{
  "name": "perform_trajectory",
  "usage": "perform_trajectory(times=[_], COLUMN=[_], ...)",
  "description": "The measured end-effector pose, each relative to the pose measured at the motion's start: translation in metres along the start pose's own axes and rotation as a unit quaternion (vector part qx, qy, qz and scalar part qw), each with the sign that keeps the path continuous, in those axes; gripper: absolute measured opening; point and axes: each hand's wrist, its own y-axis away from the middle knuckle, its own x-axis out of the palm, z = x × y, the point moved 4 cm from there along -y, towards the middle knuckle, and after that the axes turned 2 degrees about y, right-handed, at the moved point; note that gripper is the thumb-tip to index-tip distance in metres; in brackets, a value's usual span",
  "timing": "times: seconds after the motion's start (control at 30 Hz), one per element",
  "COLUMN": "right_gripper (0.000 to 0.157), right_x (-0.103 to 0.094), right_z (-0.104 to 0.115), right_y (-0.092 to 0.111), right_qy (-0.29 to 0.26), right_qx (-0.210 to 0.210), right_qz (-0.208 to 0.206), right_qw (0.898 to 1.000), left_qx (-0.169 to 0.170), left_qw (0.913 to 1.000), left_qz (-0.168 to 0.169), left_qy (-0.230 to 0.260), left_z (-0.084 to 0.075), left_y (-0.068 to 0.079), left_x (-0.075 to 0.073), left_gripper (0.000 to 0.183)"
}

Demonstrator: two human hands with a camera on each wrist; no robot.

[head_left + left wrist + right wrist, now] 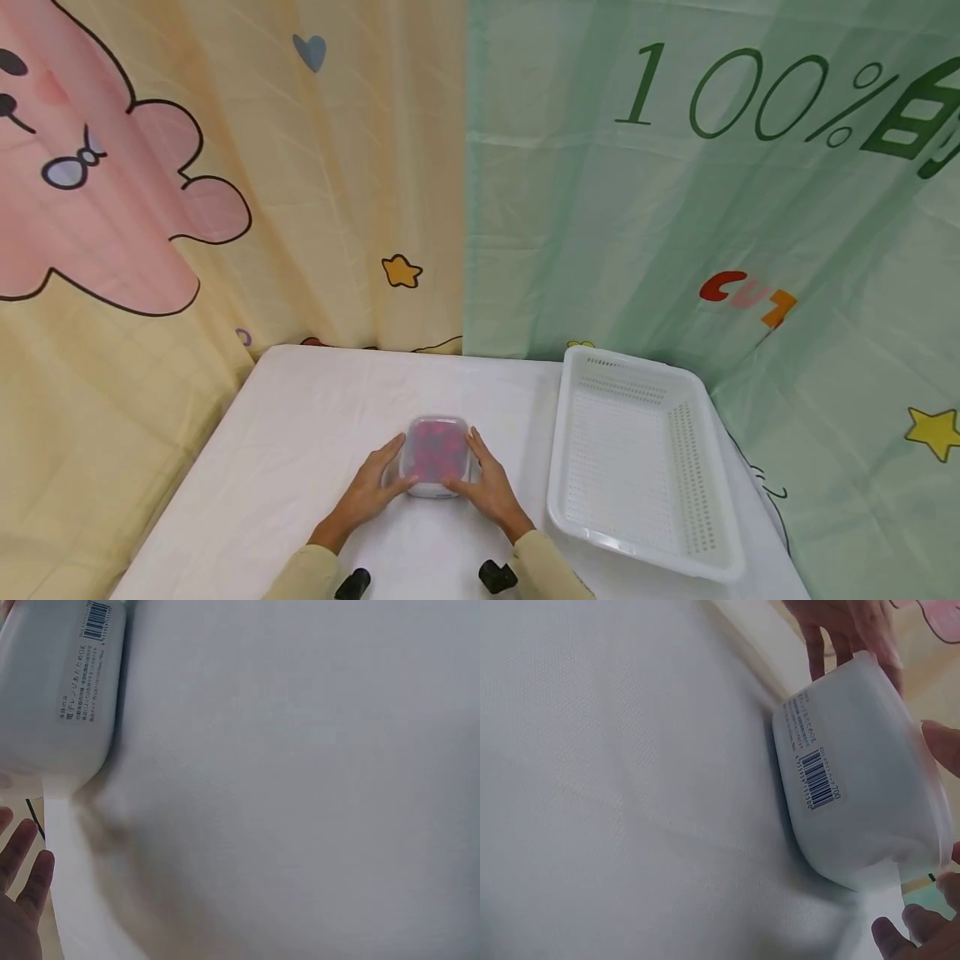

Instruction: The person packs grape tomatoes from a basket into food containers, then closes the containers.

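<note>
A square plastic food container (438, 452) with a clear lid stands on the white table, red and dark contents showing through. To its left is my left hand (369, 490), fingers spread along that side and thumb at the near corner. My right hand (491, 489) flanks the opposite side in the same way, thumb near the front edge of the lid. Both wrist views show a printed barcode label (814, 769) on the container's whitish wall. Several right fingertips (885, 934) look spread in the right wrist view. Exact contact of each finger cannot be told.
A large white perforated basket (558, 450) stands on the right of the table (330, 400). Curtains hang behind and along both sides, close to the table's edges. Two small black objects (498, 576) show near my wrists.
</note>
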Motion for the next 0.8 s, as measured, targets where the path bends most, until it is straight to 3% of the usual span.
perform_trajectory(times=[0.2,0.37,0.8], right_gripper=[0.091,0.093,0.096], right_x=[-0.002,-0.003,-0.005], right_z=[-0.005,-0.011,-0.015], right_y=[-0.011,-0.021,-0.030], right_qy=[0.020,0.031,0.028], right_qx=[-0.019,-0.026,-0.071], right_qz=[0.016,0.039,0.055], right_qw=[0.999,0.998,0.996], left_qx=[0.017,0.039,0.043], left_qw=[0.9940,0.9847,0.9772], left_qz=[0.069,0.102,0.155], left_qy=[-0.084,-0.136,-0.139], left_z=[-0.006,-0.007,-0.004], left_y=[-0.021,-0.034,-0.040], left_x=[-0.005,-0.011,-0.018], left_gripper=[0.093,0.097,0.100])
